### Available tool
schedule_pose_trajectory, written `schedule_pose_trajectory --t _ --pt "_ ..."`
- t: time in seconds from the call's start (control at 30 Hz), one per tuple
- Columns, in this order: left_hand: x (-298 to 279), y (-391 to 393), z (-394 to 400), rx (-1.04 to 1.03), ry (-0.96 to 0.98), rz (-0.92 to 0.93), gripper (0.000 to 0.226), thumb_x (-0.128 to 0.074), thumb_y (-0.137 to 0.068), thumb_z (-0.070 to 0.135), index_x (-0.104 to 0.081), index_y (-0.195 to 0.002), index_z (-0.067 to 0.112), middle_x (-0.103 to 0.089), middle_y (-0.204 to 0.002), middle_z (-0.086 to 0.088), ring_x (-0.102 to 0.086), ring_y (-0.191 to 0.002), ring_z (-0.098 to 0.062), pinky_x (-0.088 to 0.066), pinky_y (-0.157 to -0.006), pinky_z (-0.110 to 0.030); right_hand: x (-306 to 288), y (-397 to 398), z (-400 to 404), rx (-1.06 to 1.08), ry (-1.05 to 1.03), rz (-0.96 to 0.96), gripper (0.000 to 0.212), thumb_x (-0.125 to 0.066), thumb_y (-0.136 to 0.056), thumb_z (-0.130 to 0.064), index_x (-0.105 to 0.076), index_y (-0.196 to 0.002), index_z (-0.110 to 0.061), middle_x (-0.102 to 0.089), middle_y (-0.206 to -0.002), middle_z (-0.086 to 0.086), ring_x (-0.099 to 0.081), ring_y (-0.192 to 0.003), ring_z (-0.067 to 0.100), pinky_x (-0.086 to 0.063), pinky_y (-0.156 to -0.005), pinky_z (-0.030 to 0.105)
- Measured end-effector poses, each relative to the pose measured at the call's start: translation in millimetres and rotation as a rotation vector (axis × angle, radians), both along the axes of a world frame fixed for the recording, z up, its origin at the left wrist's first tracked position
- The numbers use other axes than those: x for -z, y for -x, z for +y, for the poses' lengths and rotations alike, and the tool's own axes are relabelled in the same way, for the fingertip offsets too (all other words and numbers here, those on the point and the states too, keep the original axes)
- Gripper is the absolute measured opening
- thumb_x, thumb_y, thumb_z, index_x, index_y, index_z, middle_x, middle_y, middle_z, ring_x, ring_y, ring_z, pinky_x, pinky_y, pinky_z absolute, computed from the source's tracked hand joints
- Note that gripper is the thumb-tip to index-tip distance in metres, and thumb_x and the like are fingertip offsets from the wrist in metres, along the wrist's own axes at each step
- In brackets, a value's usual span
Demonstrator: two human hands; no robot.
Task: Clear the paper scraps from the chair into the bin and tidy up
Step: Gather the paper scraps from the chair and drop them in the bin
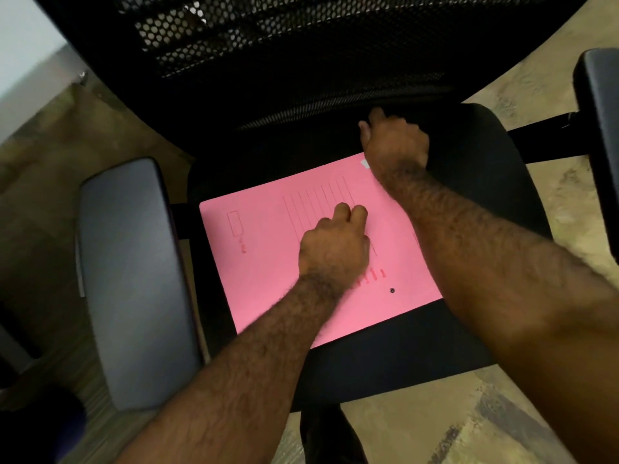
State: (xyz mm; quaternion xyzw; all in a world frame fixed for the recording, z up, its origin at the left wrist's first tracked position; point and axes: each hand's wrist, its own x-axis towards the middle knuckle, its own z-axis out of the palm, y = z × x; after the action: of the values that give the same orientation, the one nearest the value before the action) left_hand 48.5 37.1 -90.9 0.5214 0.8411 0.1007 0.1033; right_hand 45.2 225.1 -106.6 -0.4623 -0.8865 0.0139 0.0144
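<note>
A pink printed sheet lies flat on the black chair seat. My left hand rests on the middle of the sheet with its fingers curled in; whether anything is inside them is hidden. My right hand reaches to the back of the seat just past the sheet's far right corner, fingers pointing down at the dark cushion. A small white paper scrap shows at that corner, right against my right wrist. No bin is in view.
The chair's mesh backrest rises behind the seat. A grey armrest stands to the left and a dark armrest to the right. A beige patterned floor surrounds the chair.
</note>
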Motion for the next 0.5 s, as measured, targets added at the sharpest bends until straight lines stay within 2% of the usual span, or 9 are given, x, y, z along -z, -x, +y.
schedule_pose_trajectory --t 0.1,0.17,0.23,0.3,0.37,0.43,0.5 --pt "-3.0 4.3 4.7 0.002 0.046 -0.043 0.028 -0.047 -0.093 0.025 -0.056 -0.114 0.01 -0.047 -0.082 -0.004 -0.04 -0.055 -0.018 -0.03 -0.048 -0.028 -6.7 -1.2 0.0 -0.02 0.013 -0.004 0.037 -0.034 -0.104 -0.034 -0.056 -0.11 -0.005 -0.067 -0.09 0.018 -0.064 -0.072 0.034 -0.028 -0.047 0.028" --pt "-9.5 8.3 9.7 -0.029 0.057 -0.11 0.027 -0.044 -0.093 0.022 -0.057 -0.112 0.008 -0.041 -0.078 -0.002 -0.041 -0.056 -0.019 -0.031 -0.051 -0.03 -15.9 -3.5 -4.9 -0.004 0.038 0.087 0.039 -0.035 -0.104 -0.034 -0.057 -0.109 -0.003 -0.067 -0.093 0.02 -0.065 -0.081 0.039 -0.033 -0.055 0.032" --pt "-17.6 12.2 13.3 -0.133 0.045 -0.219 0.022 -0.044 -0.092 0.02 -0.059 -0.102 0.008 -0.039 -0.069 0.002 -0.043 -0.058 -0.02 -0.032 -0.053 -0.028 -26.8 -6.3 -16.8 0.029 0.061 0.211 0.04 -0.036 -0.103 -0.036 -0.058 -0.106 -0.003 -0.067 -0.093 0.02 -0.064 -0.084 0.041 -0.039 -0.06 0.036" --pt "-28.2 16.1 12.7 -0.305 0.011 -0.354 0.013 -0.046 -0.089 0.018 -0.055 -0.082 0.012 -0.04 -0.062 0.004 -0.047 -0.058 -0.02 -0.032 -0.051 -0.026 -41.3 -7.0 -35.9 0.063 0.067 0.37 0.04 -0.038 -0.101 -0.037 -0.058 -0.097 -0.003 -0.066 -0.083 0.016 -0.064 -0.076 0.038 -0.039 -0.06 0.035" --pt "-43.6 20.0 6.5 -0.436 -0.026 -0.436 0.016 -0.047 -0.084 0.016 -0.048 -0.068 0.014 -0.044 -0.058 0.003 -0.046 -0.053 -0.017 -0.03 -0.047 -0.022 -62.1 -4.6 -57.0 0.071 0.074 0.546 0.04 -0.042 -0.1 -0.038 -0.057 -0.087 -0.004 -0.058 -0.068 0.008 -0.059 -0.062 0.028 -0.037 -0.054 0.032" --pt "-63.8 23.3 -6.1 -0.505 -0.069 -0.463 0.02 -0.047 -0.082 0.014 -0.046 -0.063 0.014 -0.044 -0.056 0.002 -0.042 -0.05 -0.015 -0.025 -0.046 -0.02 -86.0 0.1 -76.5 0.046 0.092 0.665 0.039 -0.044 -0.1 -0.037 -0.056 -0.081 -0.005 -0.052 -0.062 0.001 -0.053 -0.055 0.019 -0.038 -0.05 0.031" --pt "-87.7 27.5 -21.5 -0.566 -0.136 -0.482 0.021 -0.048 -0.084 0.014 -0.048 -0.063 0.01 -0.045 -0.056 0.001 -0.043 -0.05 -0.015 -0.024 -0.045 -0.02 -110.3 7.2 -96.2 0.003 0.115 0.768 0.037 -0.046 -0.099 -0.035 -0.053 -0.077 -0.006 -0.049 -0.06 -0.001 -0.047 -0.052 0.013 -0.033 -0.048 0.022"
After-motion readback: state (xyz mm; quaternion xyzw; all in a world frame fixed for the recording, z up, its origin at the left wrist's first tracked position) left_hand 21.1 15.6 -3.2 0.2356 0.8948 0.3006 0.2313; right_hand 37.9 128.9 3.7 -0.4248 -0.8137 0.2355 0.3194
